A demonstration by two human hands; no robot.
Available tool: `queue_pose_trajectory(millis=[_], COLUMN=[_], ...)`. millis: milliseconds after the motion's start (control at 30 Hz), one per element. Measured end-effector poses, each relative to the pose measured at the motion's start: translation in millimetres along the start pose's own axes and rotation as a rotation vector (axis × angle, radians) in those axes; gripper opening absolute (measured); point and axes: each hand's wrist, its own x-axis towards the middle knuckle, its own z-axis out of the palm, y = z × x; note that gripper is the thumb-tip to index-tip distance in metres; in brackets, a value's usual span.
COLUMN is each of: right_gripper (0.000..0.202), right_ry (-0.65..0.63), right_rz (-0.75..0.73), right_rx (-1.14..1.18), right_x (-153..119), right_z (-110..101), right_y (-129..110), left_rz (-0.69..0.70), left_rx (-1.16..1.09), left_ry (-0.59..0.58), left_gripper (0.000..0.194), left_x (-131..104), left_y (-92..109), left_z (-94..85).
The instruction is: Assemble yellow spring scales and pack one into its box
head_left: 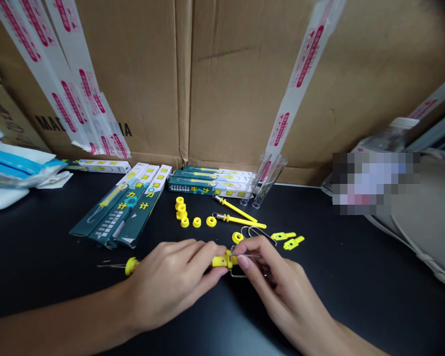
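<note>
Left fingers close round smooth yellow plastic (pixel 220 260); right fingers pinch thin metal wire (pixel 252 255).

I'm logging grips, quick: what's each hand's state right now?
Left hand: closed, holding the yellow piece.
Right hand: closed, pinching a thin wire at that piece's end.

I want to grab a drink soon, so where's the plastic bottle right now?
In the head view, the plastic bottle stands at the right side, in front of the cardboard and beside the grey bag.
</note>
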Motion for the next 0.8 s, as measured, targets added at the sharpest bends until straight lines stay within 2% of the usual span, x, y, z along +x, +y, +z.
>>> queue_pose_trajectory(millis=[233, 800], right_gripper=[0.011, 0.009], right_ry=[-0.014, 0.003], right_rz=[-0.005, -0.053], right_rx=[0.014, 0.027], right_x=[-0.6, -0.4], right_z=[-0.5, 0.5], right_y=[0.1, 1.8], left_rz=[0.000, 0.002], left_rx=[0.007, 0.053], left_ry=[-0.016, 0.037], left_gripper=[0.019, 0.025], left_x=[-0.7, -1.1], left_y=[0.6, 2.0], left_z=[0.5, 0.3])
